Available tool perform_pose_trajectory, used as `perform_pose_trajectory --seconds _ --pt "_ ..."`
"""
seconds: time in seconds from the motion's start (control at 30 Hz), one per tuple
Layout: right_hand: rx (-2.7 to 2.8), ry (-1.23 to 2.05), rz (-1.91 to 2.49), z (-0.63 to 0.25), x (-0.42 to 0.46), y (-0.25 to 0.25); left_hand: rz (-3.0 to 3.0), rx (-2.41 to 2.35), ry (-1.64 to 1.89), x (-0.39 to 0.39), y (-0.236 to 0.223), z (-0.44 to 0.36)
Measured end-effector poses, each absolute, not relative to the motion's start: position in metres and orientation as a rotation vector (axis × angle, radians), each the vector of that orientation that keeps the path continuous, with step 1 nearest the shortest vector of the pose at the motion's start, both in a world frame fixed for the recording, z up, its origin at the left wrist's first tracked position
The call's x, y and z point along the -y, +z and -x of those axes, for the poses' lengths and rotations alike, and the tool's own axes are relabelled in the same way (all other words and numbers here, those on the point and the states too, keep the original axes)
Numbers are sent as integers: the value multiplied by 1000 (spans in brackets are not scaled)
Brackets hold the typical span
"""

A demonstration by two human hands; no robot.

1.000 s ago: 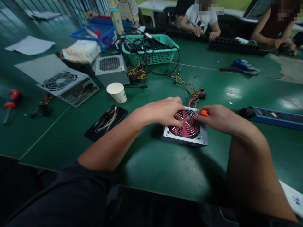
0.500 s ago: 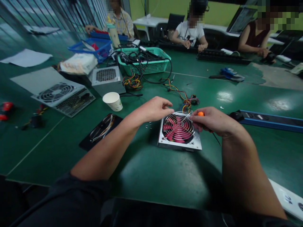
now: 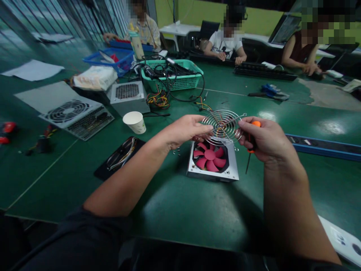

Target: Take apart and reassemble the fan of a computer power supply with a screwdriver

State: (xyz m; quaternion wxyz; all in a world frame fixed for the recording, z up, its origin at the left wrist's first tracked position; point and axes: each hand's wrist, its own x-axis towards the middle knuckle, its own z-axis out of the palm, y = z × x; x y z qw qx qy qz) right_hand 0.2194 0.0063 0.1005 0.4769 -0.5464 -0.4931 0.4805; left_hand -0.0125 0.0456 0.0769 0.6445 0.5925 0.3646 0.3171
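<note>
A round wire fan guard (image 3: 222,127) is held raised above the far side of the power supply unit (image 3: 232,165). My left hand (image 3: 187,130) pinches the guard's left edge between thumb and fingers. At its right edge, my right hand (image 3: 261,137) grips the guard between thumb and forefinger. The same hand also keeps a screwdriver (image 3: 256,124) with an orange handle in its palm, its thin shaft pointing down. Under the guard, the red fan (image 3: 209,154) of the power supply lies uncovered, facing up. Several small screws (image 3: 176,151) lie left of the unit.
A paper cup (image 3: 134,122) and a black pouch with glasses (image 3: 120,156) are on the left. Behind are opened metal casings (image 3: 79,116) and a green basket (image 3: 175,81) of cables. A blue power strip (image 3: 324,146) lies right. Several people sit across the table.
The fan guard has come up off the power supply and away from me, baring the red fan. My left hand has closed on its edge. The screwdriver now points downward.
</note>
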Motion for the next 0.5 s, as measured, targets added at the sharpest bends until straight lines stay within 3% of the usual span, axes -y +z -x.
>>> perform_pose_trajectory --seconds 0.13,0.33,0.5 --pt "1302 1106 1401 -212 -2 102 -1192 -821 894 -55 77 16" --pt "1193 723 1240 -219 2 111 -1146 -1216 1139 -107 45 51" --pt "1359 396 1156 -213 11 114 -1389 -1629 931 -134 5 75"
